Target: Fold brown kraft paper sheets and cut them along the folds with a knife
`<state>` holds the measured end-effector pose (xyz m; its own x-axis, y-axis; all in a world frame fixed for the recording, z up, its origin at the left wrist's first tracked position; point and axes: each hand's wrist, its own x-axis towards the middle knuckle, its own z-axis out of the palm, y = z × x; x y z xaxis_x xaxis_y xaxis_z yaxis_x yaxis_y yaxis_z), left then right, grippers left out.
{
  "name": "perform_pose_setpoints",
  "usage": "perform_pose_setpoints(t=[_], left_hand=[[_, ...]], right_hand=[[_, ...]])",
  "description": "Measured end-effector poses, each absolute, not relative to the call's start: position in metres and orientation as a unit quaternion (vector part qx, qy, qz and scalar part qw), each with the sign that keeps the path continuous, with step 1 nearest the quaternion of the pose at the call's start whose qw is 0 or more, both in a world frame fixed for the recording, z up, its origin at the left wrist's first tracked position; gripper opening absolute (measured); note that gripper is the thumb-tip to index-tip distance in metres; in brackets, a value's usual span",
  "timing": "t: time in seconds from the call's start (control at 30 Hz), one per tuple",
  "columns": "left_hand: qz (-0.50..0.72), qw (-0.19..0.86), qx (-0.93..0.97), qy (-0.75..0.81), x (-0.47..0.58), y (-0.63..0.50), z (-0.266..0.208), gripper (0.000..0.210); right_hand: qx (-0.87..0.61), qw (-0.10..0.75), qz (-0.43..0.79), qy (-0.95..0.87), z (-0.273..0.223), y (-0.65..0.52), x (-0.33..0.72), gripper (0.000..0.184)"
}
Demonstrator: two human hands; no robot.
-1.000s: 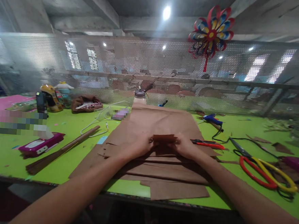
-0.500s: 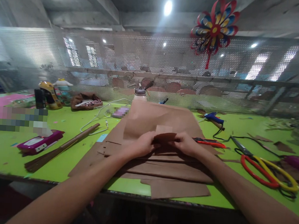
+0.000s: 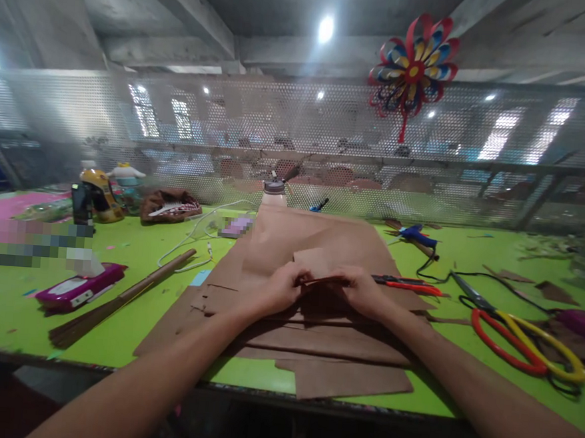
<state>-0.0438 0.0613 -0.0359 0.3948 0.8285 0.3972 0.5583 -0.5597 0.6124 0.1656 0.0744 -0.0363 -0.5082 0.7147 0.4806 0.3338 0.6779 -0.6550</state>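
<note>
Green tabletop (image 3: 256,374), brown sheets (image 3: 291,235) across its middle

Behind it stands a perforated screen (image 3: 219,117), with a red, blue and yellow pinwheel (image 3: 413,72) up in front of it.

Between my hands is a small brown piece (image 3: 323,276), over the middle of the sheets. My left hand (image 3: 287,289) is closed to a pinch on its left end, and my right hand (image 3: 361,292) grips the other end the same way. The fingertips are partly hidden, and I cannot tell whether the piece touches the sheets below. A paler flap (image 3: 312,262) shows just behind; it may belong to the same piece.

As for how far along I am, the small piece is taken up and not yet let go. I see it nearly edge-on, so whether it is already creased I cannot make out. The sheets lie layered, their edges staggered towards me, with an offcut (image 3: 354,381) at the near edge. How much handling is left, the view does not show.

Right of the sheets lie scissors (image 3: 503,318) and a red-handled tool (image 3: 413,286); to their left, a brown roll (image 3: 134,290) and a purple box (image 3: 87,291).
</note>
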Motion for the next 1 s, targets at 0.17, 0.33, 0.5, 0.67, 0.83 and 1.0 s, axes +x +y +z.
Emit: perform_pose_setpoints(t=[0.17, 0.33, 0.5, 0.67, 0.83, 1.0], left_hand=[[0.418, 0.313, 0.758, 0.392, -0.046, 0.068, -0.031, 0.037], [0.445, 0.406, 0.685, 0.41, -0.053, 0.088, -0.043, 0.052], [0.502, 0.397, 0.633, 0.435, -0.053, 0.091, -0.047, 0.04], [0.55, 0.317, 0.67, 0.385, -0.05, 0.089, -0.049, 0.026], [0.522, 0.312, 0.692, 0.388, -0.046, 0.077, -0.039, 0.029], [0.535, 0.313, 0.636, 0.461, -0.045, 0.066, -0.028, 0.052]], right_hand=[[-0.362, 0.367, 0.333, -0.79, -0.023, 0.072, 0.165, 0.025], [-0.43, 0.354, 0.366, -0.746, -0.024, 0.075, 0.16, 0.022], [-0.463, 0.407, 0.352, -0.704, -0.03, 0.082, 0.152, 0.009], [-0.459, 0.435, 0.404, -0.661, -0.032, 0.083, 0.15, 0.052], [-0.377, 0.508, 0.527, -0.568, -0.031, 0.078, 0.151, 0.082], [-0.366, 0.535, 0.526, -0.551, -0.03, 0.075, 0.154, 0.089]])
